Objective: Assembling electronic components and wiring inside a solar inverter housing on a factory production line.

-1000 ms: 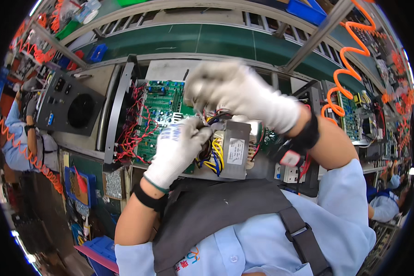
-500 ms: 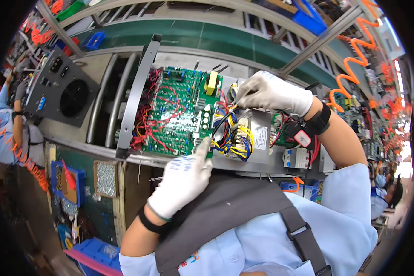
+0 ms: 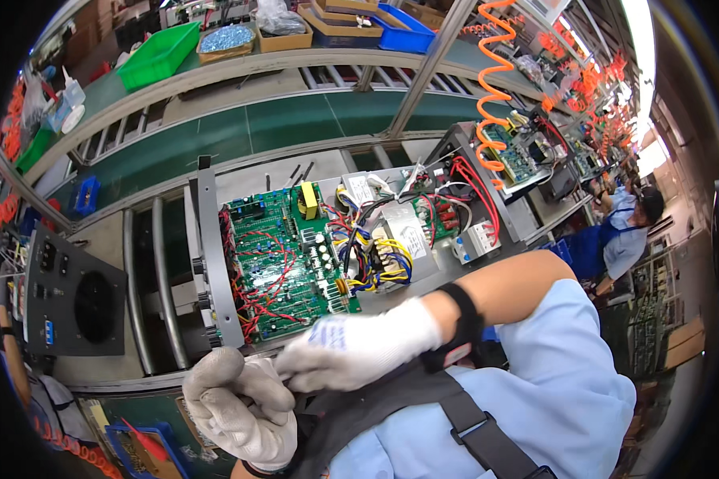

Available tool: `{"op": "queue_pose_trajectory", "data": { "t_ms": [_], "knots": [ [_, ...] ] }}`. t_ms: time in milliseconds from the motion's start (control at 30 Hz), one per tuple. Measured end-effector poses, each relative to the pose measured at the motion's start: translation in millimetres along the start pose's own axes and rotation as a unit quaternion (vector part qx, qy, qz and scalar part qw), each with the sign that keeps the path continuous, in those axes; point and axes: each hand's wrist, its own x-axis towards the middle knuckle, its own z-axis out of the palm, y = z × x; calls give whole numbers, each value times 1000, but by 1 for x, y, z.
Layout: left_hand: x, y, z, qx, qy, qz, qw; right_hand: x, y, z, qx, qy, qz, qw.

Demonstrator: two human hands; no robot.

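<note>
Both my hands wear white gloves and meet in front of the chassis, below its near edge. My left hand (image 3: 244, 407) is turned palm up, its fingers curled in. My right hand (image 3: 351, 351) reaches across from the right, fingers pressed together at the left palm; whatever lies between them is hidden. Just beyond is an open metal chassis with a grey front panel (image 3: 220, 259). Inside it are a green circuit board (image 3: 252, 275) with red wires, a bundle of yellow and blue wires (image 3: 390, 275), a silver metal box (image 3: 407, 233) and a white breaker (image 3: 481, 238).
Metal rollers (image 3: 165, 279) run left of the chassis, beside a black fan panel (image 3: 80, 291). An orange coiled hose (image 3: 491, 80) hangs at upper right. A shelf holds a green bin (image 3: 160, 56) and boxes. Co-workers stand left and right (image 3: 625, 231).
My right hand has left the wires and crossed to my left hand, which has drawn back from the board and turned palm up. The view has swung rightward.
</note>
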Motion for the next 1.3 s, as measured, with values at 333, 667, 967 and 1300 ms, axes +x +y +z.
{"op": "queue_pose_trajectory", "data": {
  "t_ms": [333, 667, 967, 1300],
  "knots": [
    [-59, 22, -5, 395, 45, -267, 878, 24, -43, -74, -301, -111, -179, 930],
    [-74, -29, 69, 211, 87, -428, 875, 4, 14, -74, -336, -237, -392, 823],
    [-69, -42, 90, 405, 94, -375, 828, 21, 27, -130, -164, -319, -238, 903],
    [-46, -43, 85, 467, 230, -356, 776, 48, 42, -113, -98, -357, -86, 925]
  ]
}}
